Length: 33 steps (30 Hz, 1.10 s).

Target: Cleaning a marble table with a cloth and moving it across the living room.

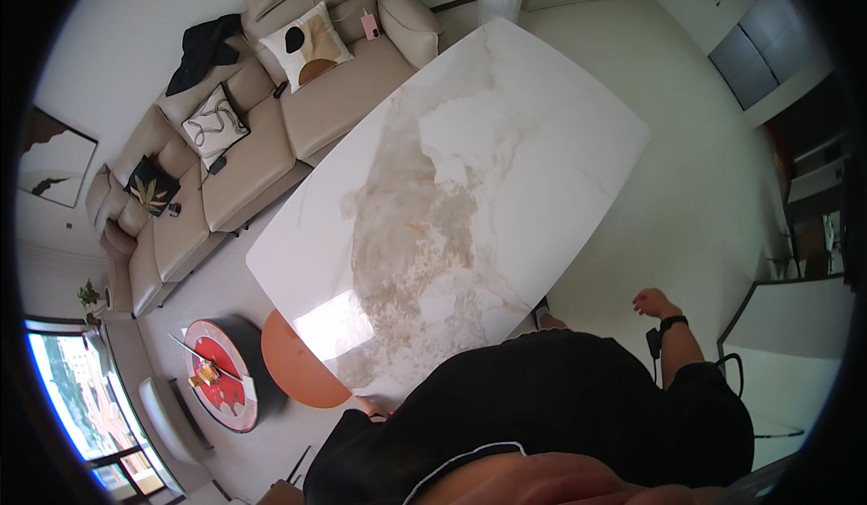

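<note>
A large white marble-patterned table (542,119) with grey-brown veining stretches out in front of me. My right hand (653,303) hangs in the air beside the table's right edge, over the floor. Its fingers curl loosely and I see nothing in them. A dark band (672,322) circles that wrist, and a small black box (653,342) with a cable hangs beside it. At the table's near left edge, my left hand (368,405) shows only in part. The black shirt (542,383) hides the rest, so its fingers cannot be made out.
A beige leather sofa (345,112) with cushions and a pink phone (370,26) runs along the left. An orange round stool or tabletop (298,369) sits partly under the table corner, beside a round red-topped side table (223,376). A white plant pot (500,5) stands behind the far corner.
</note>
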{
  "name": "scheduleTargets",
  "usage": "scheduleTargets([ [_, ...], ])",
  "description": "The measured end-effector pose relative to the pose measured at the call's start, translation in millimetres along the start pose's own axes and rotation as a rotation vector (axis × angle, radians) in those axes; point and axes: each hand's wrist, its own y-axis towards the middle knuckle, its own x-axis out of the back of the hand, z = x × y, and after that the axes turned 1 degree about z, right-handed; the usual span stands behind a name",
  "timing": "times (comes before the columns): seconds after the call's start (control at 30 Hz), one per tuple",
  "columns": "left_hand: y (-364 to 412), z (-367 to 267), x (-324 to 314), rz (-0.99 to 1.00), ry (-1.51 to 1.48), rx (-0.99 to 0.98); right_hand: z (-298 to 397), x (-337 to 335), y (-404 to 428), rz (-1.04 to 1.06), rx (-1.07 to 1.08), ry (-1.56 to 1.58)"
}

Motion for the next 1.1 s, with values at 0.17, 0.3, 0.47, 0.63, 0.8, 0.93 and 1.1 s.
scheduleTargets([
  [0.17,-10.3,7.8,0.9,0.000,0.032,0.013,6.3,-19.3,-8.1,0.015,-0.020,0.035],
  [0.3,-14.7,13.7,-3.2,0.024,0.066,0.017,3.5,-34.4,-7.7,-0.030,0.088,-0.103],
  [0.47,-11.8,19.8,-6.1,0.063,0.102,0.030,23.8,-24.6,-33.0,-0.033,0.098,-0.003],
  [0.63,-15.5,3.7,-15.7,0.134,0.220,0.036,-25.8,-7.0,-33.2,-0.025,0.050,0.118],
  [0.8,-31.0,-6.5,-32.5,0.190,0.649,-0.003,-81.6,21.6,-13.2,-0.033,-0.079,0.195],
  [0.93,-17.9,-35.1,-68.6,-0.021,1.224,-0.332,-150.7,36.2,46.7,0.019,-0.030,0.410],
  [1.1,-150.8,-81.3,-218.8,0.133,0.476,-0.384,-223.5,102.9,123.8,0.002,0.165,0.440],
])
